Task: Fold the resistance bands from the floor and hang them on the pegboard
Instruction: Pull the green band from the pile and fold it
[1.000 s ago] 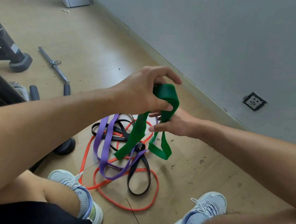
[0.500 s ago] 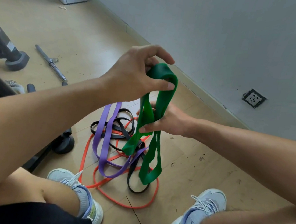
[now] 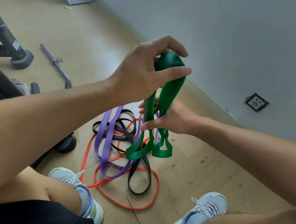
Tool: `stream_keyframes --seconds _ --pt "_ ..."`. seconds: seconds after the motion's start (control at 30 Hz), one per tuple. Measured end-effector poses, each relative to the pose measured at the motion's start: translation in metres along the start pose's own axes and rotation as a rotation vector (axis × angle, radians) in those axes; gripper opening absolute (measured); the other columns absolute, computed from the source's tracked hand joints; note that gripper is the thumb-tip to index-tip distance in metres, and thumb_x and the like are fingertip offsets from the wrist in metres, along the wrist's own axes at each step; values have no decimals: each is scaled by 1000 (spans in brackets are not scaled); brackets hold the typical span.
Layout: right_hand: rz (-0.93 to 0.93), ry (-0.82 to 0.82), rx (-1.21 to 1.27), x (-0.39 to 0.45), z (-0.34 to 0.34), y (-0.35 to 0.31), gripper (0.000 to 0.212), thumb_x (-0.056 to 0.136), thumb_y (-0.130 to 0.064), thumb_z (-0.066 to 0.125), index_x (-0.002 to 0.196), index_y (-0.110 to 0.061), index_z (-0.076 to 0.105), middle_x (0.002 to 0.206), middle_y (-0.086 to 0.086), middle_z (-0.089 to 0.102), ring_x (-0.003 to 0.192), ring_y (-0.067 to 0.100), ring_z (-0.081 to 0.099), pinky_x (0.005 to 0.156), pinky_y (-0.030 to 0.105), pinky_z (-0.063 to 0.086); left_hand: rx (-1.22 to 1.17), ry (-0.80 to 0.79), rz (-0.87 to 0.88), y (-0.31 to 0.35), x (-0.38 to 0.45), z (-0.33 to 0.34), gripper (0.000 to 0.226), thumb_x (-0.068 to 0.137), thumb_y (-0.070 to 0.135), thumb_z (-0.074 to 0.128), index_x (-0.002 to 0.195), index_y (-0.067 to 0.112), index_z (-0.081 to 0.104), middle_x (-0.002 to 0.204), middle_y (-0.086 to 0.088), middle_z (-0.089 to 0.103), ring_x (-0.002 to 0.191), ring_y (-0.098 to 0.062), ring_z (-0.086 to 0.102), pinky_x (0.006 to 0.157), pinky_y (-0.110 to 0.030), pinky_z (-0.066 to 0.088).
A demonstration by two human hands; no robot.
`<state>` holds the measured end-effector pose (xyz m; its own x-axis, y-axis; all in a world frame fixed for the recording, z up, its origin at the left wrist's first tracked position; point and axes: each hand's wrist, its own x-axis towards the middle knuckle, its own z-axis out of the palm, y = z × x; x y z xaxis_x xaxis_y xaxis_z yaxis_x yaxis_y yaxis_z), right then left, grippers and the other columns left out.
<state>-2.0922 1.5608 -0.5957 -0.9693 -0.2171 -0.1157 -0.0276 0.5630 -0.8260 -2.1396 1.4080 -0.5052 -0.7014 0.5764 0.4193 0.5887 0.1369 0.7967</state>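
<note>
A wide green resistance band [image 3: 171, 88] hangs in folded loops between my two hands. My left hand [image 3: 144, 71] pinches its top fold between thumb and fingers. Lower down, my right hand [image 3: 172, 120] grips the gathered strands, and two green loop ends dangle below it. On the floor under them lie a purple band [image 3: 107, 135], a black band [image 3: 139, 176] and an orange band [image 3: 139, 205], tangled together. No pegboard is in view.
I crouch with both shoes [image 3: 78, 192] either side of the pile. A metal bar [image 3: 54, 62] and black gym equipment with a wheel [image 3: 67, 143] lie to the left. A grey wall with a socket [image 3: 256, 102] runs along the right.
My left hand has lifted the top fold of the green band higher, stretching the strands. The dangling loops have shifted below my right hand, and the view has tilted slightly.
</note>
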Motion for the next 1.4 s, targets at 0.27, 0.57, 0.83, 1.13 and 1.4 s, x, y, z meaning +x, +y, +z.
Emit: stream_keyframes --seconds 0.27,0.57,0.83,1.13,1.4 --pt "47 55 -17 -4 5 -5 53 69 -46 93 100 -10 69 91 14 69 88 32 68 84 54 58 -61 -8 37 0 4 -1 25 90 28 77 110 18 65 83 -17 67 63 -11 63 64 -25 53" --pt "168 -1 -22 2 -4 37 21 81 -27 83 95 -18 70 96 5 75 93 23 74 93 50 60 -258 120 -103 -17 15 -30 15 98 17 63 113 17 59 97 -12 67 83 -19 71 82 -39 62" --pt "243 39 106 -2 -44 54 33 89 -34 80 119 -22 71 100 2 78 91 21 77 83 30 61 -266 136 -396 -66 12 -63 24 103 16 57 127 13 53 97 -7 71 94 -22 73 86 -39 63" --pt "237 97 75 -8 -44 53 39 76 -33 90 111 -30 74 99 -2 79 85 18 77 74 27 64 -320 74 -366 -55 6 -66 25 96 15 66 120 12 60 102 -16 73 103 -31 74 83 -40 63" --pt "241 31 -49 -2 -30 51 28 77 -29 91 98 -29 72 98 -7 76 91 13 73 80 24 57 -253 81 -143 -10 11 -35 21 95 12 70 113 18 60 94 -8 73 94 -25 75 75 -36 63"
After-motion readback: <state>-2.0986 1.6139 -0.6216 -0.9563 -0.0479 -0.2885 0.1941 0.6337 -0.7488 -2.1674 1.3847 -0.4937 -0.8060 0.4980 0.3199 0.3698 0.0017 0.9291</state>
